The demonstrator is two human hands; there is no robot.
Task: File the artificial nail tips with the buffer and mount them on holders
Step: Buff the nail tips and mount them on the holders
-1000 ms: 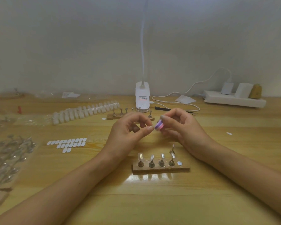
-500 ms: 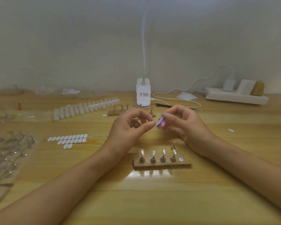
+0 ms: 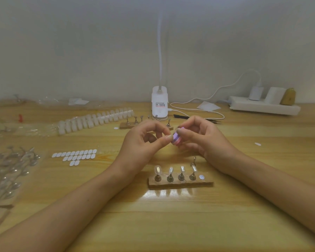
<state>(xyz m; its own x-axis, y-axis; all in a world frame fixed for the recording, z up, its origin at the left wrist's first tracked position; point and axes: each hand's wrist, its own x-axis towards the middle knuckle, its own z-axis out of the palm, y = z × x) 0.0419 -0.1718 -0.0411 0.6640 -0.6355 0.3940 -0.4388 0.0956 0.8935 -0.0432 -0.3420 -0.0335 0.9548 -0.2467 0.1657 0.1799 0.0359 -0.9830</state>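
Buffer (image 3: 176,139) pinched between right fingers (image 3: 185,132)

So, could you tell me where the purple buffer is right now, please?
In the head view the buffer sits mid-frame, pinched by the right hand, close beside the left hand, behind the near holder block.

**Dim, hazy view with one glare patch**

You get a dim, flat, low-contrast picture under soft overhead light. The table (image 3: 171,224) carries a bright glare patch just in front of the holder block (image 3: 180,184). Shadows beneath your forearms are faint and soft-edged. The bagged metal holders (image 3: 7,170) at the left edge smear into blur, and the wide lens stretches everything toward the corners.
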